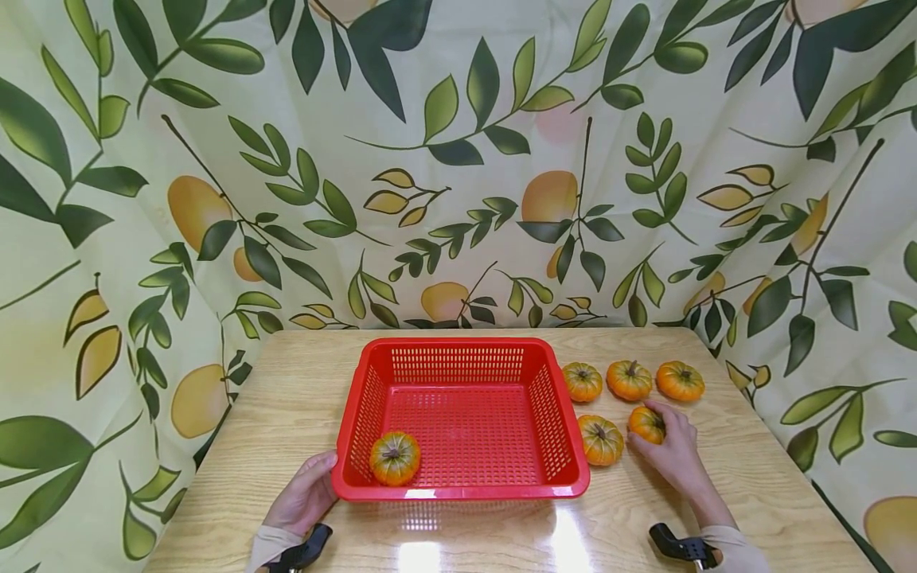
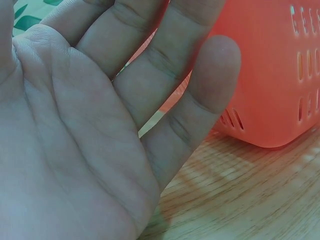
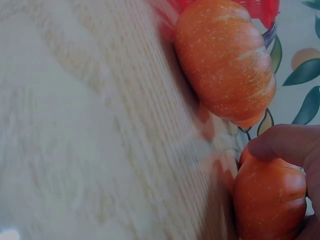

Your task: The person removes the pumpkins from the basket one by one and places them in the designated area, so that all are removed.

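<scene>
A red plastic basket (image 1: 458, 492) with slotted walls sits on the wooden table, a small orange pumpkin (image 1: 395, 459) in its front left corner. My left hand (image 1: 304, 489) is at the basket's left side near the front corner. In the left wrist view its palm shows, and the fairly straight fingers (image 2: 215, 70) lie against or close to the basket wall (image 2: 270, 65). Right of the basket, my right hand (image 1: 673, 450) grips a small pumpkin (image 1: 647, 425) between thumb and fingers. The right wrist view shows the thumb on this pumpkin (image 3: 270, 200), low over the table.
Near the held pumpkin sits another pumpkin (image 1: 601, 440), close to the basket's right wall. Behind them stand three more in a row: a left pumpkin (image 1: 583, 382), a middle pumpkin (image 1: 630, 380) and a right pumpkin (image 1: 680, 381). A leaf-patterned cloth (image 1: 458, 199) hangs behind the table (image 1: 301, 390).
</scene>
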Available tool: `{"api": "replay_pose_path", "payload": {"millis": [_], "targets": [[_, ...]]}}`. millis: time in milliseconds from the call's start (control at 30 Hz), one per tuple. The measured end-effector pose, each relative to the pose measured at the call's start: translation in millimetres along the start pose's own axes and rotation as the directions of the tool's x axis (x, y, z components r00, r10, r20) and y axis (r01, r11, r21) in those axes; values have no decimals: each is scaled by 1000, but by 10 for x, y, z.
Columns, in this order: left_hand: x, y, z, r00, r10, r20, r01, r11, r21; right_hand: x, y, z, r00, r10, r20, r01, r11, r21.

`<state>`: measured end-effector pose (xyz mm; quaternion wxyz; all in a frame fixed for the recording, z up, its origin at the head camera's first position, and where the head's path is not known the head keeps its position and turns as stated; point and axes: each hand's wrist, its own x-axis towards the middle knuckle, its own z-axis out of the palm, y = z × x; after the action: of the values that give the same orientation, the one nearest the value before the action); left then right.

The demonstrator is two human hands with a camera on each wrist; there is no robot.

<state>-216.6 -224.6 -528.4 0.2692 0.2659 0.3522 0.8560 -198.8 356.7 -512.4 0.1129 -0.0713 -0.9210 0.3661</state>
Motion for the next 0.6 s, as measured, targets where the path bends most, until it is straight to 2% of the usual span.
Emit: {"api": "replay_pose_path", "payload": {"millis": [133, 267, 400, 600], "targets": [[-3, 3, -1, 1000, 2, -1, -2, 1000, 1, 9, -9, 2, 1000, 24, 20, -24, 1000, 6], [0, 20, 21, 1000, -8, -29, 8, 1000, 12, 27, -11, 6, 1000, 25, 19, -25, 1000, 14], [6, 38, 41, 998, -21, -61, 22, 1000, 17, 25, -14, 4, 1000, 16, 13, -16, 1000, 23], [0, 44, 45, 998, -24, -61, 25, 1000, 16, 19, -50, -20, 999, -23, -23, 23, 999, 33]]}}
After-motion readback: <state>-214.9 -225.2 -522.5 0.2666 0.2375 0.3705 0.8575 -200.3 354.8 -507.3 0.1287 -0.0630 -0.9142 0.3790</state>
